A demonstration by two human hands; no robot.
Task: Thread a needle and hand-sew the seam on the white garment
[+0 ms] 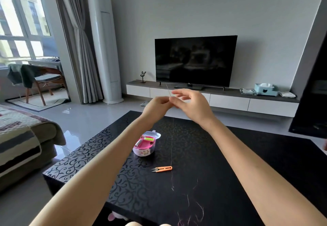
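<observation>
Living room, dark TV [195, 61] mid-frame, and a glossy black table [238, 155] with a swirl pattern filling the lower half. Both hands are up in the centre of the frame, touching. The left hand [156, 105] has its fingers curled into a tight pinch, and a thin pale line [168, 90] pokes up out of it. Needle or thread end, honestly too small to tell. The right hand [192, 103] looks like it pinches with thumb and forefinger right at the same spot, its other fingers fanned wide. A thread [172, 146] hangs from where the hands meet down to the table, past the orange snips [162, 168] and to the right of the pink kit [145, 146]. The white garment isn't in view anywhere. My take on handling: the thread is featherlight and floppy, so pinch it right by the tip or it'll droop. A needle is stiff and slick, so I'd hold it mid-shaft, clear of the eye.
</observation>
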